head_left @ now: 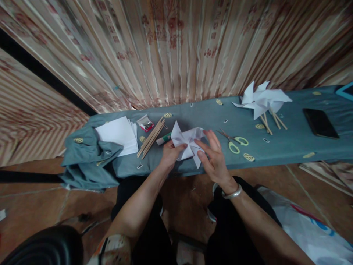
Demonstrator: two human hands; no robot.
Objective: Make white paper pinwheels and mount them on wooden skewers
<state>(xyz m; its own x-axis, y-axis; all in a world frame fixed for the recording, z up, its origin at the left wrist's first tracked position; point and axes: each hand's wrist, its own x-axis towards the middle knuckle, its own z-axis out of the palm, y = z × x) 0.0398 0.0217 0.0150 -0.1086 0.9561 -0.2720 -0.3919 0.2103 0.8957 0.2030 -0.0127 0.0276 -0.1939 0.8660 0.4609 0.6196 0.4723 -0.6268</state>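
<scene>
A white paper pinwheel point(189, 139) with folded blades is between my hands, just above the cloth-covered bench. My left hand point(171, 152) grips it from the left, thumb pressed on the paper near the centre. My right hand point(212, 156) is at its right side with fingers spread, the fingertips at a blade. Whether those fingertips pinch the paper I cannot make out. Partly behind the pinwheel lies a green and white tube point(163, 139). Left of it sits a bundle of wooden sticks point(151, 138). Green-handled scissors point(234, 141) lie to the right of my right hand.
A stack of white paper point(117, 134) and a small red box of pins point(145, 123) lie at the left. Finished pinwheels on sticks point(261, 99) and a black phone point(320, 123) are at the right. A patterned curtain point(176, 55) hangs behind the blue-green bench cloth point(198, 110).
</scene>
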